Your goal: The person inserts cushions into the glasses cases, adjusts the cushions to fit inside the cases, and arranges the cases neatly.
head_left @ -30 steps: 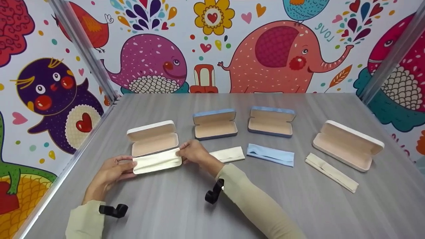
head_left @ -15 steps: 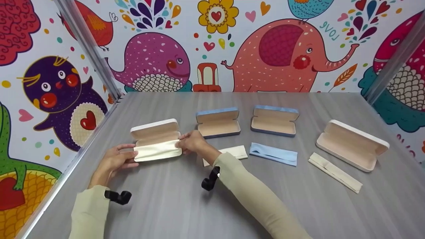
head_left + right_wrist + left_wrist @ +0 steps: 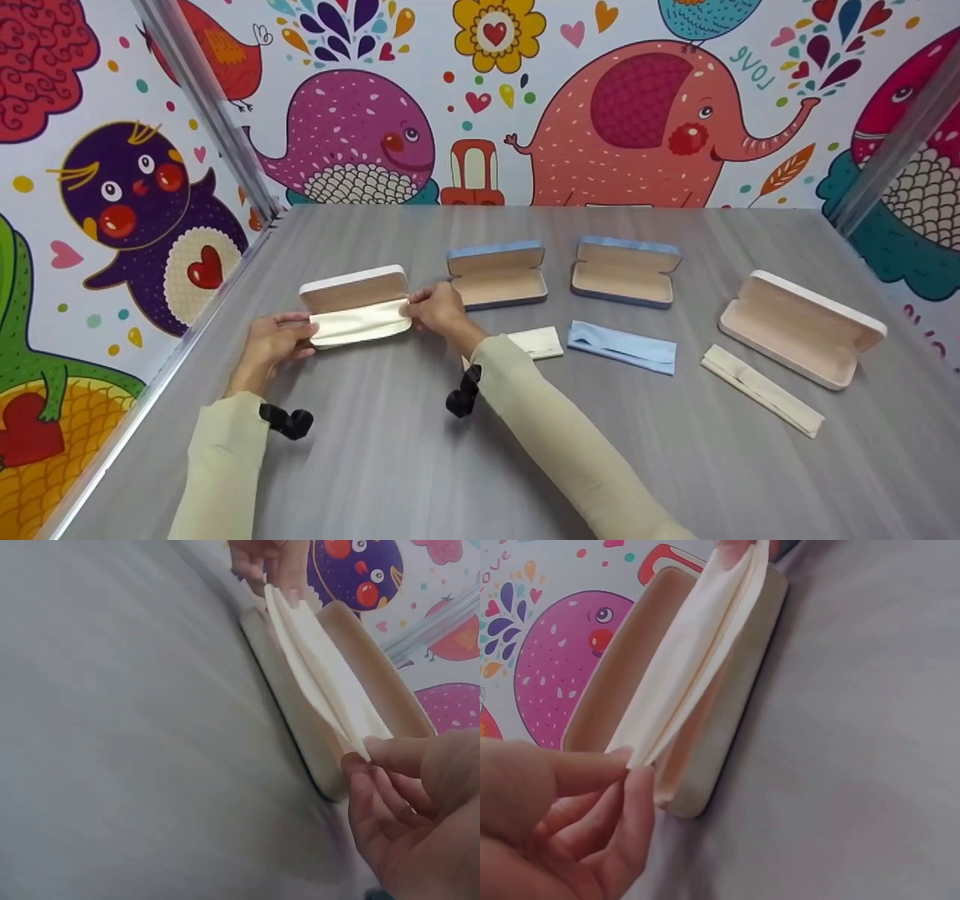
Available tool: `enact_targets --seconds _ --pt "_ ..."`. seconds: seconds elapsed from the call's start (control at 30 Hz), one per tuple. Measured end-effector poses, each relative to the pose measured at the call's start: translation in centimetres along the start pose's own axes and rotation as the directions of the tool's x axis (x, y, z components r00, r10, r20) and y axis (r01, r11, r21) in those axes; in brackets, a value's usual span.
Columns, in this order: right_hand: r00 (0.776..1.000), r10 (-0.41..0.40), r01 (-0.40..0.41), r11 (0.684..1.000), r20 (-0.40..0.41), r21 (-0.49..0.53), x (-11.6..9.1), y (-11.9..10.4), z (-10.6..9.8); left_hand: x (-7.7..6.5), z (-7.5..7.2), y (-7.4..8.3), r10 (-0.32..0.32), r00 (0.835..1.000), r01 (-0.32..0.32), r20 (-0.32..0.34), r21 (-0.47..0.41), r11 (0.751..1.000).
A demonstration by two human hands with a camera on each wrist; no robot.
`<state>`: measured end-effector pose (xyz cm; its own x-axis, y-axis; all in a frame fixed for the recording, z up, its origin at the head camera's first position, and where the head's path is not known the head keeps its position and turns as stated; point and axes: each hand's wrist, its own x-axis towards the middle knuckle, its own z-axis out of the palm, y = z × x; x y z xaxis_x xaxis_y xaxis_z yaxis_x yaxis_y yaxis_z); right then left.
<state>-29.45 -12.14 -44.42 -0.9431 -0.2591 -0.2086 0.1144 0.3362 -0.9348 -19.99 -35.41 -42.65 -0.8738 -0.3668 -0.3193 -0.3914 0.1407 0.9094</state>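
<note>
Pinched at both ends: left hand holds the L end of the folded cream cleaning cloth betw. thumb and fingertips, right hand pinches the R end the same way (wrist views show both pinches plainly). Cloth is stretched flat betw. the two grips, hanging just over the tray of the open white hard-shell glasses case, lower edge at or inside the tray, not laid down yet.

Progress, my read: early. This cloth is about halfway into its case, lid up. Off to the R of the grip, nothing packed: two open blue glasses cases sit just beyond, second cream cloth and light blue folded cloth lie on the grey wood-grain table nearer the person, and well R an open white case w/ a long cream cloth beside it. So approx. three cloths untouched, four lids open.

Pose: both forearms in beige sleeves angle in toward the case; wrists low, near the table, palms facing each other.
</note>
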Motion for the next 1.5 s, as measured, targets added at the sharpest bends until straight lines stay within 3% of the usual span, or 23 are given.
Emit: enact_targets --seconds 0.23,0.4,0.7,1.07,1.37,1.5 --pt "0.995 -0.072 0.072 0.997 -0.064 0.002 0.6 0.8 0.7 0.5 0.6 0.0 -0.007 0.999 0.007 -0.04 0.008 1.0" --pt "0.98 -0.169 0.159 0.983 -0.103 -0.093 0.7 0.9 1.2 0.9 0.6 0.1 0.02 0.997 -0.015 -0.081 0.065 0.998" --pt "0.958 -0.251 0.206 0.939 -0.141 -0.275 0.9 1.0 1.8 1.5 0.6 0.2 0.023 0.992 -0.005 -0.123 0.142 0.99" --pt "0.926 -0.353 0.274 0.871 -0.131 -0.409 1.0 1.4 1.8 1.9 1.1 0.3 0.123 0.982 -0.083 -0.144 0.254 0.964" --pt "0.926 -0.352 0.264 0.863 -0.136 -0.43 1.0 1.5 1.7 2.1 0.9 -0.6 0.167 0.971 -0.091 -0.17 0.386 0.918" --pt "0.935 -0.325 0.251 0.887 -0.139 -0.387 1.0 1.4 1.8 2.1 0.6 -0.9 0.144 0.977 -0.07 -0.157 0.401 0.913"
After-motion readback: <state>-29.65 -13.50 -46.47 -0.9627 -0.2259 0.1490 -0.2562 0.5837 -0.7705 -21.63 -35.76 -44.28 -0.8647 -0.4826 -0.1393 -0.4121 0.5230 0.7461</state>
